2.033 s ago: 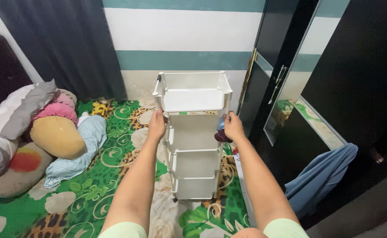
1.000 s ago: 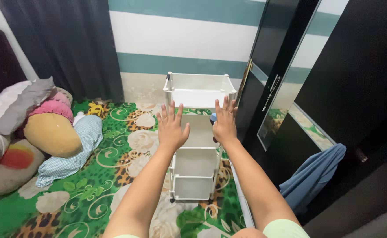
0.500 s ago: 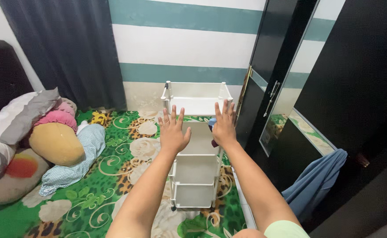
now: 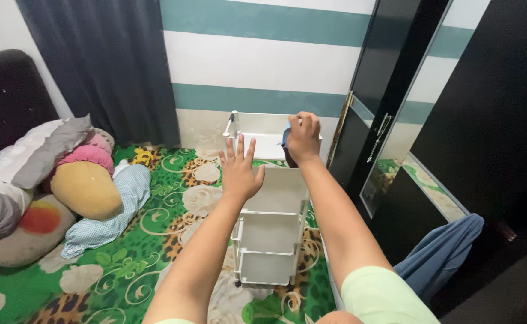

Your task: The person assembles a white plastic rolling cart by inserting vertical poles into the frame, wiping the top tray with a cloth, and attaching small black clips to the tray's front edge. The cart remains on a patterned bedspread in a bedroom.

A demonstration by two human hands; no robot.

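Currently, a white three-tier plastic trolley (image 4: 270,240) is seen lying on its side on a green patterned bedsheet (image 4: 155,234), its top tray pointing toward the striped wall (image 4: 263,66) and its wheeled base nearest the camera. Both bare arms are stretched out over it. The left hand (image 4: 239,171) is held fully open, fingers spread and pointing up, palm turned toward the trolley; nothing is gripped by it, and whether the palm touches the white frame cannot be told. The right hand (image 4: 302,138) is curled closed at the right rim of the top tray, and a small dark object with a blue edge (image 4: 287,147) is clasped in its fingers; what the object is cannot be made out. The two hands are near one another, the right one higher and farther out.

To the left of the trolley, a heap of pillows (image 4: 65,180) in grey, pink, tan and pale check is piled against a dark headboard (image 4: 8,99). A dark curtain (image 4: 104,66) is hung behind them. On the right, a black wardrobe with a mirrored door (image 4: 395,144) is stood just beside the trolley, and a blue cloth (image 4: 440,255) is draped low against it
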